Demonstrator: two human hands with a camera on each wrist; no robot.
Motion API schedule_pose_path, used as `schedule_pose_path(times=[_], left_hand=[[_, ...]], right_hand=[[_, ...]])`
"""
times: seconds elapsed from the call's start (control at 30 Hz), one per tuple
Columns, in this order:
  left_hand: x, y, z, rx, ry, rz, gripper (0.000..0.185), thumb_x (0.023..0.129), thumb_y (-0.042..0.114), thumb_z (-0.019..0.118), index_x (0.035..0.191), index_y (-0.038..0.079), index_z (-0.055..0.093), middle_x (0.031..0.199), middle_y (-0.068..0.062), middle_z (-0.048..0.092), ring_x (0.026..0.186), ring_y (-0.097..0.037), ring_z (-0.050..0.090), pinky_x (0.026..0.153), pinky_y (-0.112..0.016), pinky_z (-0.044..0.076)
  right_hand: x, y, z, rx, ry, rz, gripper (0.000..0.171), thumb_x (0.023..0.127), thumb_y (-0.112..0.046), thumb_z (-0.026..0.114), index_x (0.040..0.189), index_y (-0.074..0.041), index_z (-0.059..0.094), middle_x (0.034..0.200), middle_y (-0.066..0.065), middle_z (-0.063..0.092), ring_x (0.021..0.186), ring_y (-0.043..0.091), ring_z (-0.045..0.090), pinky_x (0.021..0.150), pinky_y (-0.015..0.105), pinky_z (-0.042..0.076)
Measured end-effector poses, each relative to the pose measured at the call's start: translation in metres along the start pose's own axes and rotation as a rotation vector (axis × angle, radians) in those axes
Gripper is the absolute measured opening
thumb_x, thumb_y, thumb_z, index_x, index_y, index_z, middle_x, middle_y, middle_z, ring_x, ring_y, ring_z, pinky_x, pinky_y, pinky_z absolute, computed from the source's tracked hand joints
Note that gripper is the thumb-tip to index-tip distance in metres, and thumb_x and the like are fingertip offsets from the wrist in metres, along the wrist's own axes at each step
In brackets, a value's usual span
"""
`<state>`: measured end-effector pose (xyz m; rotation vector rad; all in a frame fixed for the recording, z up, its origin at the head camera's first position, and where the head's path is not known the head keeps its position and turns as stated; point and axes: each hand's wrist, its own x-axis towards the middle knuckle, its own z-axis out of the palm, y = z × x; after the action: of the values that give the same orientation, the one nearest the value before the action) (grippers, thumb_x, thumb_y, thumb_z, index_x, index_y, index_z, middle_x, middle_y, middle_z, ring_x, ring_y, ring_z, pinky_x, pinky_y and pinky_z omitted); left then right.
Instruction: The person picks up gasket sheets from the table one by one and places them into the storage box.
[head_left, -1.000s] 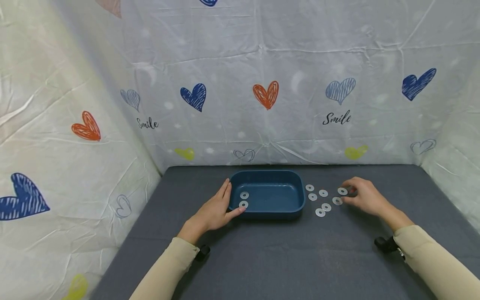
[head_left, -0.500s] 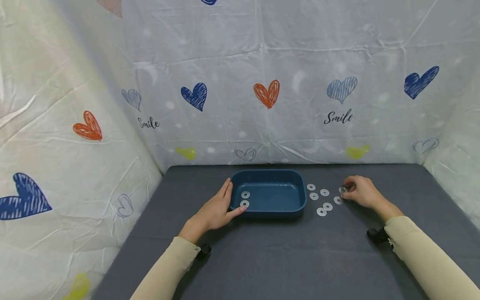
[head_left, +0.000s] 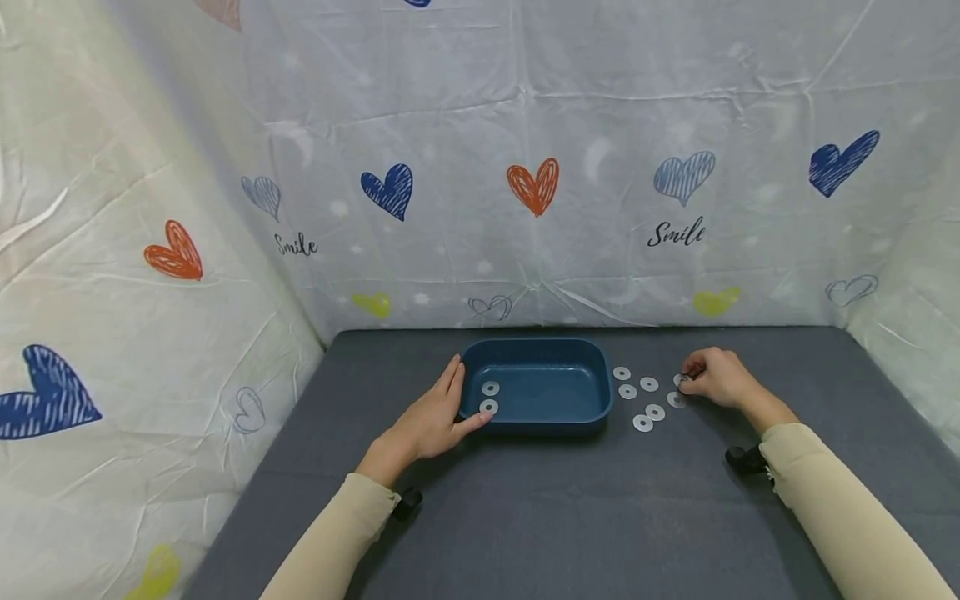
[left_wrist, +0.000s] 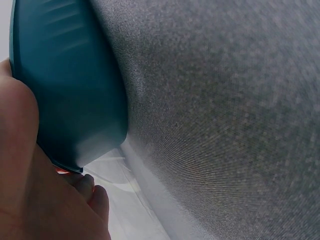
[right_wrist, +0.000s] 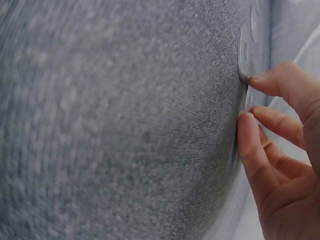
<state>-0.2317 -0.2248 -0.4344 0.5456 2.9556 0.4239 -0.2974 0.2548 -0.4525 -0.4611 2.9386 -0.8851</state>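
Note:
A blue rectangular tray [head_left: 551,408] sits on the dark cloth-covered table. My left hand [head_left: 427,421] rests at its left end, with fairly straight fingers along the wall and the thumb on the front rim. Two flat metal washers [head_left: 491,388] lie inside the tray, near that thumb. On the right, my right hand [head_left: 722,379] pinches a washer [head_left: 679,380] by its edges, low at the table surface. In the right wrist view, another washer [right_wrist: 244,52] lies flat beside the thumb tip. The pinched washer is partly hidden by the fingers.
Several loose washers [head_left: 648,384] are scattered between the tray and my right hand; two near the front [head_left: 642,423] touch or overlap. White cloth walls [head_left: 450,250] with printed hearts stand behind the table and on both sides.
The right thumb and fingertips have closed in on the washer, which has shifted slightly left. The left hand and the tray stay as they were.

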Motion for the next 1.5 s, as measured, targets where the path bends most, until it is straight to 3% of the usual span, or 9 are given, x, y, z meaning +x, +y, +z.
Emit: schedule_pose_path(times=[0.27, 0.5, 0.77, 0.87, 1.03, 1.23, 1.3, 1.37, 1.5], left_hand=[[0.001, -0.001, 0.000, 0.000, 0.007, 0.011, 0.106, 0.098, 0.074, 0.043, 0.163, 0.000, 0.007, 0.172, -0.014, -0.003, 0.156, -0.033, 0.017, 0.121, -0.050, 0.029], [0.000, 0.000, 0.002, 0.000, 0.009, 0.011, 0.106, 0.098, 0.074, 0.044, 0.163, -0.001, 0.007, 0.172, -0.014, -0.003, 0.156, -0.033, 0.018, 0.120, -0.051, 0.029], [-0.003, 0.000, 0.004, -0.019, 0.002, 0.010, 0.104, 0.099, 0.071, 0.045, 0.163, -0.001, 0.007, 0.172, -0.014, -0.003, 0.155, -0.034, 0.019, 0.120, -0.051, 0.029], [-0.003, 0.000, 0.002, -0.016, 0.000, 0.007, 0.104, 0.098, 0.072, 0.045, 0.163, -0.001, 0.006, 0.172, -0.013, -0.004, 0.155, -0.034, 0.019, 0.120, -0.051, 0.029], [-0.002, 0.001, -0.001, -0.012, 0.015, 0.011, 0.105, 0.098, 0.073, 0.045, 0.163, -0.001, 0.008, 0.172, -0.015, -0.002, 0.155, -0.034, 0.019, 0.120, -0.051, 0.029], [-0.002, 0.002, -0.001, -0.016, 0.008, 0.005, 0.105, 0.098, 0.073, 0.044, 0.163, -0.001, 0.007, 0.172, -0.014, -0.003, 0.156, -0.033, 0.018, 0.121, -0.050, 0.028], [-0.002, 0.001, -0.001, -0.016, 0.008, 0.003, 0.105, 0.098, 0.073, 0.044, 0.163, 0.000, 0.007, 0.172, -0.013, -0.004, 0.156, -0.033, 0.017, 0.121, -0.050, 0.028], [-0.002, 0.001, -0.001, -0.018, 0.011, 0.006, 0.105, 0.098, 0.073, 0.045, 0.163, -0.001, 0.007, 0.172, -0.014, -0.003, 0.156, -0.033, 0.018, 0.121, -0.051, 0.028], [-0.002, -0.001, 0.000, -0.014, 0.005, 0.001, 0.106, 0.098, 0.074, 0.043, 0.163, 0.000, 0.006, 0.172, -0.013, -0.004, 0.156, -0.033, 0.018, 0.121, -0.050, 0.028]], right_hand=[[0.000, 0.001, 0.001, -0.009, 0.010, -0.008, 0.024, 0.086, -0.014, 0.080, 0.097, 0.002, 0.066, 0.090, 0.012, 0.067, 0.080, 0.023, 0.060, 0.071, 0.039, 0.049], [-0.004, 0.002, 0.000, -0.042, 0.012, -0.035, 0.028, 0.088, -0.014, 0.080, 0.104, 0.007, 0.073, 0.091, 0.014, 0.070, 0.083, 0.028, 0.065, 0.072, 0.045, 0.054], [-0.001, 0.003, 0.002, -0.123, 0.009, -0.094, 0.017, 0.085, -0.013, 0.080, 0.092, 0.002, 0.076, 0.079, 0.003, 0.069, 0.071, 0.017, 0.060, 0.065, 0.039, 0.051], [0.001, 0.000, 0.001, -0.137, -0.002, -0.120, 0.013, 0.084, -0.009, 0.078, 0.077, -0.002, 0.070, 0.066, -0.003, 0.056, 0.060, 0.012, 0.046, 0.058, 0.032, 0.041], [0.007, -0.009, -0.003, -0.190, -0.045, -0.113, 0.027, 0.077, -0.003, 0.075, 0.060, -0.011, 0.055, 0.058, -0.007, 0.033, 0.054, 0.011, 0.024, 0.054, 0.028, 0.023], [0.009, -0.014, -0.005, -0.206, -0.095, -0.081, 0.033, 0.074, -0.003, 0.074, 0.057, -0.015, 0.049, 0.058, -0.008, 0.024, 0.052, 0.009, 0.021, 0.052, 0.028, 0.020], [0.009, -0.012, -0.005, -0.195, -0.088, -0.095, 0.034, 0.074, -0.003, 0.074, 0.058, -0.016, 0.048, 0.058, -0.009, 0.024, 0.053, 0.009, 0.020, 0.053, 0.028, 0.020], [0.006, -0.010, -0.006, -0.175, -0.066, -0.111, 0.028, 0.074, -0.003, 0.075, 0.060, -0.014, 0.054, 0.057, -0.010, 0.035, 0.052, 0.009, 0.025, 0.052, 0.028, 0.024], [0.000, -0.006, -0.007, -0.135, -0.007, -0.144, 0.006, 0.078, -0.006, 0.078, 0.076, -0.003, 0.073, 0.067, -0.003, 0.063, 0.057, 0.009, 0.048, 0.054, 0.029, 0.042]])
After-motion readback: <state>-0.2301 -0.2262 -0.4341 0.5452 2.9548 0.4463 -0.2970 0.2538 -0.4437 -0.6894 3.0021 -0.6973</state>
